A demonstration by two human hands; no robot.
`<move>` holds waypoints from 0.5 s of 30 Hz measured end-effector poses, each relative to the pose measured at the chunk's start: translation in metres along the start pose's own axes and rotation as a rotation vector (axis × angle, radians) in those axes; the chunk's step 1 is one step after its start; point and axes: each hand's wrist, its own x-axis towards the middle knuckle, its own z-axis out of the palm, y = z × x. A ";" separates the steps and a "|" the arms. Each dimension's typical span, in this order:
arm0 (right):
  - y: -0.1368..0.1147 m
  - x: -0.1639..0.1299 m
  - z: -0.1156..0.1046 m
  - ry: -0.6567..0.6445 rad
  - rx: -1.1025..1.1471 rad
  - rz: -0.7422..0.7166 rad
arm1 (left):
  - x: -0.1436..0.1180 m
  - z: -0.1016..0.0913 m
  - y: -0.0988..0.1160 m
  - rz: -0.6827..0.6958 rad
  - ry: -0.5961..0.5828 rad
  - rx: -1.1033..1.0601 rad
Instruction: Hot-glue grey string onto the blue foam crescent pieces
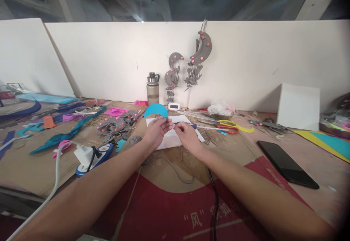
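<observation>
My left hand (160,131) is closed in a pinch over the white sheet (166,140), with a small dark grey piece between thumb and fingers. Close against it, my right hand (188,136) pinches too, and what its fingertips hold is too small to make out. A loose grey yarn strand (188,181) loops on the cardboard below the hands. Beside my left wrist lies a ball of grey yarn (135,140), partly covered by the forearm. Behind my right hand, a dark blue tool (193,125) shows only in part.
Scissors (231,128) lie right of the sheet, a phone (287,164) nearer. A power strip (94,159) stands left; a black cord (214,201) crosses the front. A bottle (153,89) stands behind. Grey crescent ornaments (203,47) hang on the white board, others (117,124) lie left.
</observation>
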 end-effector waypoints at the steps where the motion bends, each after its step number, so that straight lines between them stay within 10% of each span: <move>1: 0.000 0.002 -0.002 -0.019 -0.031 -0.019 | 0.001 -0.002 0.001 0.012 0.017 0.003; 15: 0.025 0.031 -0.063 -0.008 -0.462 0.070 | -0.006 0.002 0.008 -0.075 0.072 0.272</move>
